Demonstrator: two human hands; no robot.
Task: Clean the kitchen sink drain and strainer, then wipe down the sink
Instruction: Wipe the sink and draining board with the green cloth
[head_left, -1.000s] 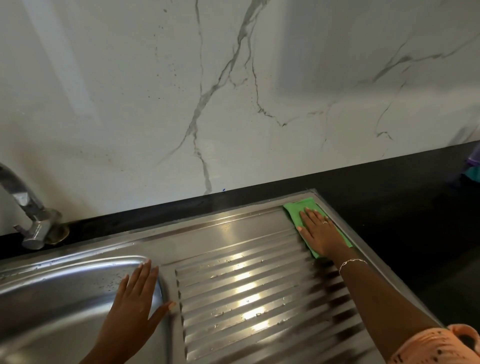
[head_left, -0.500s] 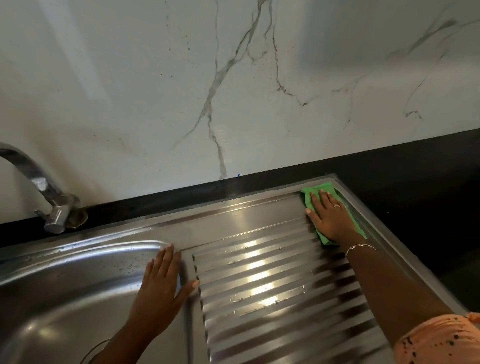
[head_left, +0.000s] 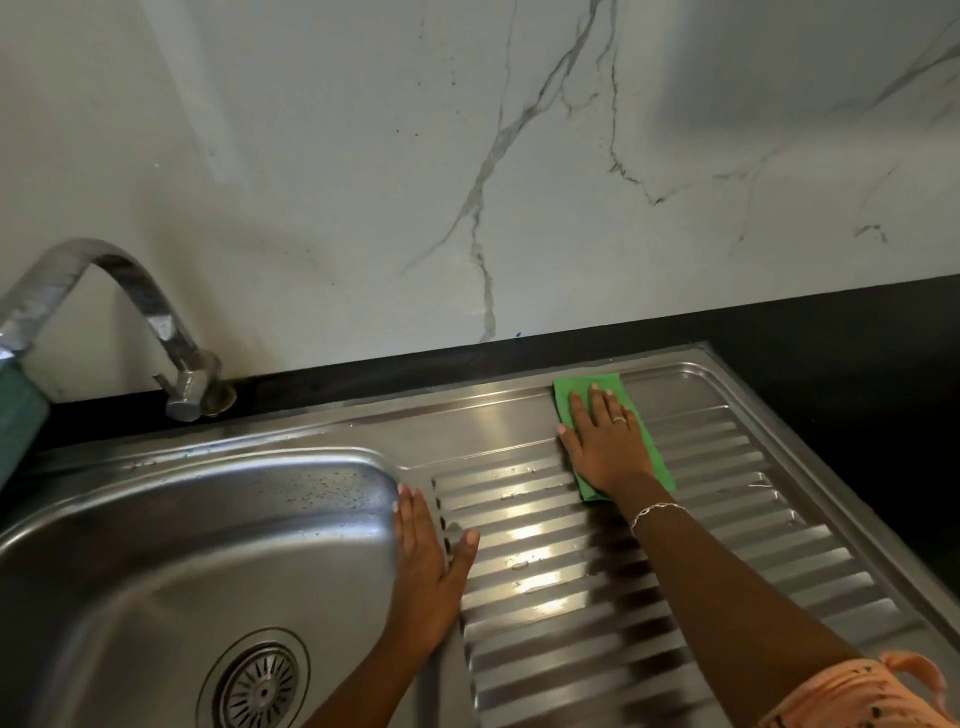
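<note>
- wiping step in hand: the right hand (head_left: 605, 447) presses a green cloth (head_left: 563, 395) flat on the drainboard (head_left: 727, 519), at its back edge and short of the far right corner.
- right fingers (head_left: 608, 410) lie straight over the cloth, not curled round it.
- left hand (head_left: 426, 566) rests flat on the rim between bowl (head_left: 260, 462) and drainboard, fingers (head_left: 410, 519) straight, thumb out, holding nothing.
- strainer (head_left: 260, 686) sits in the bowl's drain.
- next, likely: steady pressure along the ridges toward the front edge, where water beads lie.
</note>
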